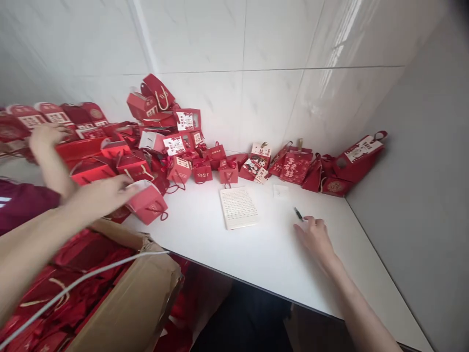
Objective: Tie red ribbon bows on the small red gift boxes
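A pale tiled wall (220, 44) stands behind everything, and a grey panel (410, 127) closes off the side to the right of the notebook (239, 209). The white table (205, 234) reaches out around that notebook, bare on its near side and well to its right. A cardboard carton (120, 298), filled with red packaging, stands to the notebook's near left, below the table's edge. Left and far left of the notebook, a heap of red gift boxes (141, 105) is piled against the wall; smaller red boxes (297, 166) line the back, beyond it and to its right. A co-worker's hand (47, 135) is among the boxes farthest left of it.

Left of the notebook, at the near edge of the heap, sits a pinkish-red box (148, 204) with a cord handle. It lies at the fingertips of the left hand (97, 198), on the side facing the notebook; the left is much the nearer hand. Blur hides whether that grip is closed on the box, and its long axis is unclear.

Right of the notebook, the right hand (317, 237) has a loose, parted grip, with a dark pen (298, 213) at its fingertips, the pen's length slanting toward the hand. A small paper slip (281, 191) lies between notebook and panel.
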Motion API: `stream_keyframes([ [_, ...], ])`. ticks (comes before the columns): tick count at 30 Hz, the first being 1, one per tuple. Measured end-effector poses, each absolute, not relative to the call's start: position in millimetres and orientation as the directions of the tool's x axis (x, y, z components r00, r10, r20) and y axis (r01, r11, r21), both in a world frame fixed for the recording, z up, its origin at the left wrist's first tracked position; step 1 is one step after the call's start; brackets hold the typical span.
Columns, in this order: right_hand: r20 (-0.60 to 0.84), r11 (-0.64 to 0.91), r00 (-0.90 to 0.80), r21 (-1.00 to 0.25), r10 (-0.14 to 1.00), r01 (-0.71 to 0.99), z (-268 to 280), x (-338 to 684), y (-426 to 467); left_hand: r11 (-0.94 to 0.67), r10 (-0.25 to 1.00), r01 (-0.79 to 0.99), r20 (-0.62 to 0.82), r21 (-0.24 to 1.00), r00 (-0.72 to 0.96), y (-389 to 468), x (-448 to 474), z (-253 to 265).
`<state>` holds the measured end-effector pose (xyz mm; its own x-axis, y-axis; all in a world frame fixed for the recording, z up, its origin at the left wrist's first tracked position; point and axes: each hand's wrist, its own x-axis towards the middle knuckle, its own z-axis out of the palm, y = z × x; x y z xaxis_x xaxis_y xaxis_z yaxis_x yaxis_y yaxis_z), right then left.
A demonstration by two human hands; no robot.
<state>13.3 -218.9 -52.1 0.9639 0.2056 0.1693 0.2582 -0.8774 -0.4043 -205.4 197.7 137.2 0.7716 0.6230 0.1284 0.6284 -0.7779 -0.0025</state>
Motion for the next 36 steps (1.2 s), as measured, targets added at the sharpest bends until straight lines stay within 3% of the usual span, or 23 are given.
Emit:
stream_keyframes([
  [2, 0.114, -0.870, 0.973, -0.434, 0.203, 0.232, -53.5, 17.9, -210.1, -0.881, 0.468, 0.471, 0.053, -0.051, 0.882, 173.4, -155.4, 127.0],
  [3, 0.101, -0.861, 0.974, -0.455, 0.203, 0.226, -53.2, 19.7, -207.1, -0.940, 0.341, 0.340, -0.038, -0.036, 0.939, 158.3, -128.1, 116.2],
  [7, 0.043, -0.769, 0.974, -0.607, 0.222, 0.202, -48.9, 29.3, -213.2, -0.992, 0.074, 0.092, -0.205, 0.081, 0.976, 106.0, -32.3, 53.0],
  [13, 0.079, -0.369, 0.955, -0.911, 0.286, 0.185, -49.8, 34.4, -235.0, -0.950, -0.146, -0.080, -0.204, 0.301, 0.968, 99.5, 26.4, -19.8],
  [17, 0.142, -0.069, 0.971, -0.985, 0.191, 0.158, -49.8, 24.4, -224.4, -0.913, -0.139, -0.067, -0.151, 0.402, 0.979, 92.3, 38.8, -41.1],
  [19, 0.181, 0.135, 0.979, -0.977, 0.095, 0.167, -50.1, 18.2, -215.4, -0.899, -0.101, -0.051, -0.093, 0.435, 0.991, 80.5, 39.8, -47.2],
  [21, 0.209, 0.240, 0.977, -0.951, 0.033, 0.195, -53.4, 13.5, -208.8, -0.884, -0.080, -0.057, -0.031, 0.463, 0.996, 67.9, 36.9, -51.8],
  [26, 0.181, 0.120, 0.978, -0.978, 0.102, 0.168, -67.9, 14.5, -201.4, -0.861, -0.107, -0.193, 0.205, 0.470, 0.973, 51.4, 25.9, -63.9],
  [30, 0.119, 0.071, 0.993, -0.990, 0.002, 0.119, -63.6, 12.8, -170.6, -0.878, -0.084, -0.215, 0.305, 0.428, 0.949, 52.2, 25.6, -72.4],
  [36, 0.329, 0.317, 0.930, -0.910, 0.166, 0.265, -50.4, 2.4, -92.4, -0.875, -0.075, -0.203, 0.291, 0.441, 0.954, 53.4, 27.3, -73.2],
])
